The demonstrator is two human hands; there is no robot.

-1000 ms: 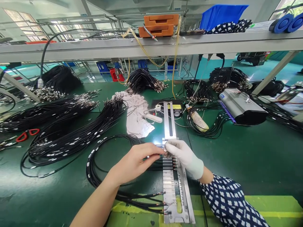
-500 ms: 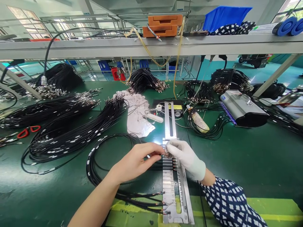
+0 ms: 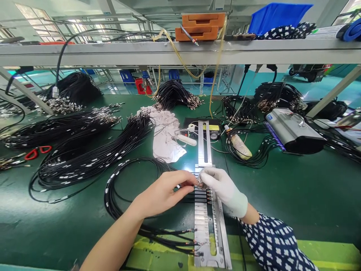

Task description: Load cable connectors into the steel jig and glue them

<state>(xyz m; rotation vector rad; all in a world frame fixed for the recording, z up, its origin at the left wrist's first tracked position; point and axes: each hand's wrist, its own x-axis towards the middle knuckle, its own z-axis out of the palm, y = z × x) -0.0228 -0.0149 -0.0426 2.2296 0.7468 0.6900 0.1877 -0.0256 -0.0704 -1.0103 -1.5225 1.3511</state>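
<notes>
My bare left hand (image 3: 169, 190) pinches a thin black cable close to its end, above the upper part of a slotted metal fixture (image 3: 201, 218). Fingertip to fingertip with it is my gloved right hand (image 3: 222, 188), its thumb and fingers closed on the same small cable end, which they mostly hide. Several black cables (image 3: 201, 196) lie side by side across the fixture just below my hands. More cable ends (image 3: 186, 242) rest on its lower left part. A coil of black cable (image 3: 109, 192) with white tags lies left of the fixture.
Large bundles of black cables (image 3: 93, 162) cover the left of the green table. A white cloth (image 3: 166, 137), a black control box (image 3: 216, 130) and a taped handle tool (image 3: 239, 146) lie beyond my hands. A silver lamp unit (image 3: 295, 130) stands right. A shelf (image 3: 126, 56) spans the back.
The view has shifted slightly, so most things sit a little further right. My hands keep the same pinching pose at the fixture.
</notes>
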